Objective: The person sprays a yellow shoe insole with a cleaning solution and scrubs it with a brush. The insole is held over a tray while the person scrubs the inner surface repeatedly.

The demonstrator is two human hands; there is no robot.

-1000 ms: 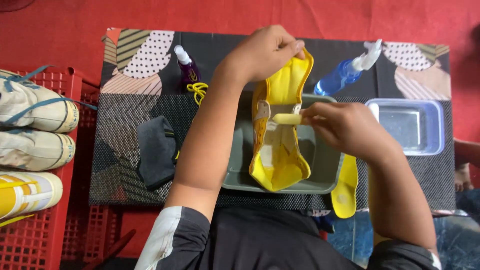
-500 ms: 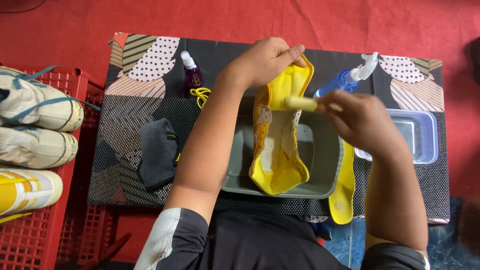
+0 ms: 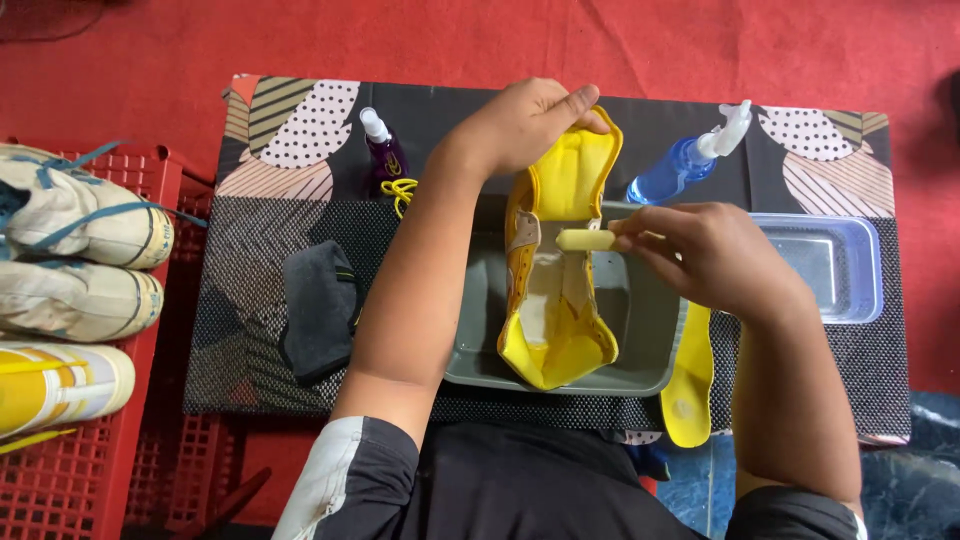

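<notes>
A yellow shoe [image 3: 556, 270] lies over a grey tub [image 3: 640, 340] on the patterned table, its opening facing up. My left hand [image 3: 520, 125] grips the far end of the shoe. My right hand [image 3: 705, 255] holds a small pale brush [image 3: 585, 240] by its handle, with the brush end at the shoe's opening. A yellow insole [image 3: 690, 375] leans beside the tub under my right forearm.
A blue spray bottle [image 3: 685, 160] and a small purple spray bottle [image 3: 383, 150] stand at the back, with yellow laces [image 3: 398, 190] beside the purple one. A dark cloth [image 3: 320, 320] lies at the left, a clear tub [image 3: 830, 265] at the right. A red crate [image 3: 70, 300] holds several shoes.
My right hand and the brush shifted slightly along the shoe's opening. The camera view drifted a little. My left hand kept its grip on the shoe.
</notes>
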